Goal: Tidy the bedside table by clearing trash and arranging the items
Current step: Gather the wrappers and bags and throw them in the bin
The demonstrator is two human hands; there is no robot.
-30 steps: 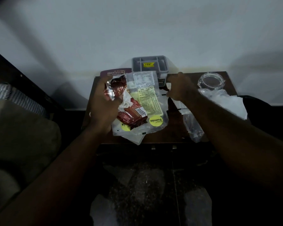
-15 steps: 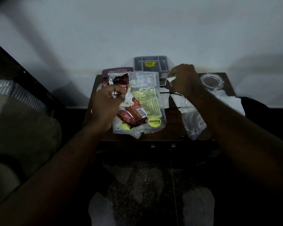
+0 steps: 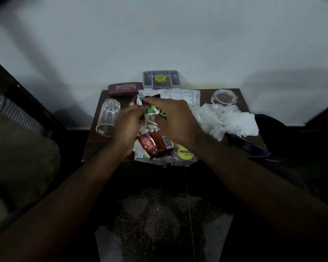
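Over the middle of the dark wooden bedside table point(image 3: 204, 95), my left hand point(image 3: 126, 127) grips a bundle of wrappers: a red snack wrapper point(image 3: 155, 143) and a clear packet with yellow round labels point(image 3: 186, 153). My right hand point(image 3: 173, 120) presses a crumpled green-and-white paper point(image 3: 151, 115) onto the top of that bundle, touching my left hand. The clear packet's printed end point(image 3: 184, 96) sticks out behind my right hand.
A clear glass point(image 3: 107, 117) lies on its side at the table's left. A maroon spectacle case point(image 3: 125, 88) and a grey compartment box point(image 3: 161, 79) sit at the back. At right are a glass ashtray point(image 3: 223, 96), crumpled clear plastic point(image 3: 227, 120) and a dark blue wrapper point(image 3: 248, 146).
My right hand came from the table's back right, carrying the green-and-white paper, and now meets my left hand over the wrapper bundle. The view shifted, revealing the glass at left.
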